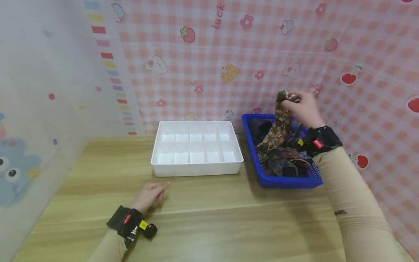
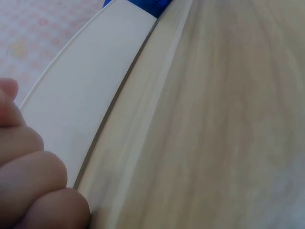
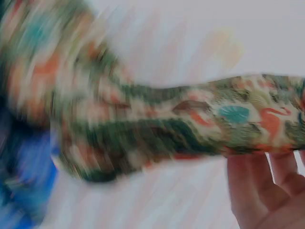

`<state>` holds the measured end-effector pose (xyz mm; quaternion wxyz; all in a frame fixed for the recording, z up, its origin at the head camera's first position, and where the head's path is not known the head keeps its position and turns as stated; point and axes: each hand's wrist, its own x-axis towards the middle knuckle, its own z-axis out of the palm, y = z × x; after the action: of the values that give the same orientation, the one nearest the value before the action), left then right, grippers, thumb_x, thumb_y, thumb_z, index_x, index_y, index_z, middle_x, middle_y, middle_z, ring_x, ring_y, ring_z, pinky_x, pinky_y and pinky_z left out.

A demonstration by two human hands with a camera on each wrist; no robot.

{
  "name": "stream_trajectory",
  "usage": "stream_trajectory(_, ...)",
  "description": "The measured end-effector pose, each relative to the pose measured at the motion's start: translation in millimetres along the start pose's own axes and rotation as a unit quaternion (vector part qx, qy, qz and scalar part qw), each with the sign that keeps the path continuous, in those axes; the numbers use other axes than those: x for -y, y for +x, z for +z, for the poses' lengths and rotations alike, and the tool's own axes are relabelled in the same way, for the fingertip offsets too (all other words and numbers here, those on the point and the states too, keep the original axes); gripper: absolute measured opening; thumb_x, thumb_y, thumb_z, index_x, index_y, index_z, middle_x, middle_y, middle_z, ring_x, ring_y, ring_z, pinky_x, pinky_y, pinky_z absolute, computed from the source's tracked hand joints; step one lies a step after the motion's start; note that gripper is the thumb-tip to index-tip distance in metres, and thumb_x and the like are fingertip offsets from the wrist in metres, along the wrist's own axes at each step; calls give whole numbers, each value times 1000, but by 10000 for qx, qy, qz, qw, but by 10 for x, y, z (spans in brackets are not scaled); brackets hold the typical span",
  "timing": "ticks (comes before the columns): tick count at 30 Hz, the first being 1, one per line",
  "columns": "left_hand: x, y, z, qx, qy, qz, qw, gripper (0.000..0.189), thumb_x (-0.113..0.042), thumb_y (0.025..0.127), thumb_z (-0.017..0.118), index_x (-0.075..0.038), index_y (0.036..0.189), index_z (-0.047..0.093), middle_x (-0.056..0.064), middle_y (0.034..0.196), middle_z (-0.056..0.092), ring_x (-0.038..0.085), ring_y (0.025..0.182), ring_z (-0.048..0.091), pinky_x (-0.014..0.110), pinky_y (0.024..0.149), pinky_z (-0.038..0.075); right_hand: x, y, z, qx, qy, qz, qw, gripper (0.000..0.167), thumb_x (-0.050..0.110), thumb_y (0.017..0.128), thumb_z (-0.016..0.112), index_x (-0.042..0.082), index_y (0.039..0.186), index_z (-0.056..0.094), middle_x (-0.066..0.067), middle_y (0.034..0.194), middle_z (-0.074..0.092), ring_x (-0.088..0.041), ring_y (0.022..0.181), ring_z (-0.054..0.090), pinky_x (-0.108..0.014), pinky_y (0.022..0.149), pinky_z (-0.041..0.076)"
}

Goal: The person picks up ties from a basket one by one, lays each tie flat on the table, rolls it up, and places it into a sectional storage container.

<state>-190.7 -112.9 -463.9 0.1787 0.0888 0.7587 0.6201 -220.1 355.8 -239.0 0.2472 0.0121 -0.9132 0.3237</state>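
My right hand (image 1: 304, 109) pinches the top end of a long patterned cloth (image 1: 279, 127) above the blue basket (image 1: 289, 182). The cloth hangs down into the basket, its lower part lying among other cloths. In the right wrist view the cloth (image 3: 238, 117) shows flamingos and leaves on a pale and green ground, its far part blurred, with my fingers (image 3: 259, 186) behind its edge. My left hand (image 1: 150, 196) is low over the table in front of the white box (image 1: 196, 169), fingers loosely curled and holding nothing.
Several dark, thin cloths (image 1: 284, 162) lie heaped in the basket. The white box, left of it, is divided into several compartments. A pink checked curtain (image 1: 209, 80) hangs close behind and on the right; a pale sheet (image 1: 49, 91) borders the wooden table (image 1: 209, 218) on the left.
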Motion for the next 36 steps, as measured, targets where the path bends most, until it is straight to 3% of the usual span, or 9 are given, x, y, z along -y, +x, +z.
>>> stream_trajectory(3, -25, -26, 10, -286, 405, 151, 9987, 42, -38, 96, 57, -3, 72, 58, -7, 55, 41, 8, 46, 33, 22, 45, 27, 530, -295, 431, 83, 688, -795, 9944, 25, 15, 86, 69, 0, 106, 68, -14, 94, 66, -14, 73, 57, -23, 62, 48)
stream_trajectory(6, -149, -46, 119, -270, 616, 861, 9940, 32, -28, 92, 66, -4, 113, 61, 0, 70, 49, 9, 55, 40, 24, 51, 35, 922, -716, 964, 393, 702, -1940, 9777, 19, 9, 80, 75, 3, 98, 70, -8, 88, 67, -14, 70, 57, -24, 61, 49)
stream_trajectory(10, -398, -97, 402, 339, 374, 2190, 9744, 85, -5, 82, 74, -13, 151, 26, 10, 86, 56, 10, 63, 48, 24, 58, 44, 1200, -1299, 1628, 622, 244, -3147, 9468, 22, 8, 75, 76, 8, 96, 70, 0, 85, 65, -10, 69, 56, -22, 60, 47)
stream_trajectory(14, -545, -197, 600, 144, 552, 2994, 9524, 76, 4, 76, 74, -7, 143, 38, 10, 109, 62, 11, 88, 59, 25, 79, 50, 1319, -1724, 1958, 556, 381, -3516, 9337, 31, 9, 71, 75, 9, 102, 68, 0, 91, 67, -10, 76, 61, -19, 66, 49)
stream_trajectory(18, -603, -382, 528, -519, 974, 3328, 9365, 33, 0, 79, 76, -6, 107, 61, 6, 106, 64, 15, 98, 60, 28, 86, 50, 1279, -1930, 1945, 577, 1793, -3518, 9169, 23, 7, 77, 75, 6, 98, 66, -4, 90, 66, -15, 79, 61, -24, 71, 51)
stream_trajectory(22, -647, -678, 257, -684, 1096, 3741, 9183, 28, 7, 77, 76, -7, 97, 61, 6, 96, 63, 14, 89, 61, 27, 76, 53, 995, -2094, 1836, 1452, 3409, -1791, 9114, 10, 6, 87, 69, 4, 80, 61, -2, 73, 60, -11, 64, 56, -24, 60, 50)
stream_trajectory(26, -613, -1008, -69, -624, 1392, 3519, 9235, 31, 10, 75, 75, -10, 95, 61, 1, 92, 61, 10, 85, 60, 23, 73, 52, 592, -2146, 1825, 2912, 4500, 995, 8383, 38, 28, 102, 48, -9, 106, 55, -14, 90, 63, -15, 73, 61, -31, 68, 54)
stream_trajectory(29, -488, -1193, -285, -500, 1848, 2933, 9367, 29, 2, 77, 77, -14, 93, 61, -3, 92, 61, 8, 85, 60, 24, 74, 52, 340, -2120, 1833, 3288, 4694, 1965, 7956, 66, 46, 103, 34, -12, 135, 34, -31, 123, 52, -26, 97, 62, -42, 84, 52)
stream_trajectory(36, -172, -1309, -651, -509, 2643, 1062, 9572, 23, -11, 80, 77, -11, 91, 57, 0, 79, 57, 6, 57, 46, 24, 53, 45, -129, -2021, 1479, 1841, 4808, 3036, 8017, 75, 58, 100, 27, 2, 150, 19, -18, 138, 45, -21, 108, 57, -39, 89, 48)
